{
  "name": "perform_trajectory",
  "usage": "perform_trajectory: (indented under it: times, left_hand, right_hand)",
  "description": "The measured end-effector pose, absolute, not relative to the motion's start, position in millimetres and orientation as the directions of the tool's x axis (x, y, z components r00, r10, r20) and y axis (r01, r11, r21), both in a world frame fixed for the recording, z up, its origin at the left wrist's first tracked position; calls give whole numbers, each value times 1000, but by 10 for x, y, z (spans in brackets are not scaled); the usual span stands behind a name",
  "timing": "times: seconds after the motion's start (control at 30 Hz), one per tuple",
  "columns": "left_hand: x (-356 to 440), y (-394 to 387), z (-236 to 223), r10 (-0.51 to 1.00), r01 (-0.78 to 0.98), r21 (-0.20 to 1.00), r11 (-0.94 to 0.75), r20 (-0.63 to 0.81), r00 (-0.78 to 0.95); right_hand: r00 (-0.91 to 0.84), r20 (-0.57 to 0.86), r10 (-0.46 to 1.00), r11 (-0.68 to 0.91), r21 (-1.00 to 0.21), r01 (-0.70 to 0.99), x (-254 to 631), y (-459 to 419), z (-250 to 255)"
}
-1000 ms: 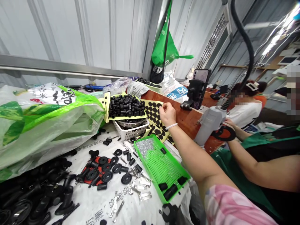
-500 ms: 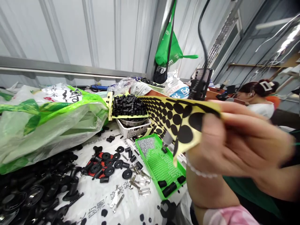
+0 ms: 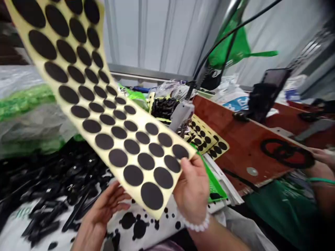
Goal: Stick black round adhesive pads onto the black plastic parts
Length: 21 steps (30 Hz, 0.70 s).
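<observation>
A long pale-yellow sheet of round black stickers (image 3: 117, 139) hangs in front of me, curving up toward the upper left. My right hand (image 3: 193, 184), with a white bead bracelet at the wrist, pinches its near right corner between thumb and fingers. Beside the sheet's lower left edge is my left hand (image 3: 104, 205), fingers apart and slightly curled. Whether those fingertips touch the sheet I cannot tell. Partly covered behind my right hand lies a green tray (image 3: 218, 190).
Black plastic parts (image 3: 52, 188) are heaped at left. More sticker sheets (image 3: 209, 136) lean against a red-brown board (image 3: 225, 122). A grey tool (image 3: 181, 113) stands behind the sheet. Another person's hand (image 3: 323, 170) is at far right near black rings (image 3: 285, 153). A phone (image 3: 269, 87) stands behind.
The sticker sheet has swung from the right across to the left and now spreads out before me. My left hand has come to its lower left edge. The view has turned right.
</observation>
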<state>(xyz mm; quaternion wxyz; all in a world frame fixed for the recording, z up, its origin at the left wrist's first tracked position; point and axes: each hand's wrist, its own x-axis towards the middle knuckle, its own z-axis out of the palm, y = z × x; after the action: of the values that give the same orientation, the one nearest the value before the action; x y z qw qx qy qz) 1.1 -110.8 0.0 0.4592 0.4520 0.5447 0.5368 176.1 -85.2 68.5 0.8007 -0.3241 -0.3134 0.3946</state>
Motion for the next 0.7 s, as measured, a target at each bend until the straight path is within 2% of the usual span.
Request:
perform_trajectory:
  times: [0.07, 0.13, 0.2, 0.33, 0.5, 0.6, 0.7]
  left_hand:
    - [0, -1071, 46, 986, -286, 952, 111, -141, -87]
    - [-36, -1030, 84, 973, -382, 906, 184, -222, -58]
    - [-78, -987, 101, 971, -395, 902, 172, -224, -88]
    - [-127, -927, 109, 966, -368, 896, 248, -257, 25]
    - [-81, -902, 114, 894, -206, 888, 410, -346, 285]
    - [-1, -891, 92, 850, -168, 875, 453, -368, 377]
    - [92, -876, 95, 860, -239, 843, 482, -403, 314]
  right_hand:
    - [331, 138, 934, 296, -817, -494, 1651, -932, 309]
    - [176, 50, 983, 133, -856, -499, 1601, -1056, 2]
    - [53, -14, 999, 12, -892, -452, 1615, -1187, -186]
    - [-219, -125, 968, -181, -950, -255, 1821, -1357, -243]
    - [-521, -188, 832, -191, -980, 49, 2283, -1370, -80]
    - [-572, -239, 785, -145, -968, 205, 2484, -1339, -45]
    - [-525, -326, 786, -272, -945, 180, 2526, -1326, -97]
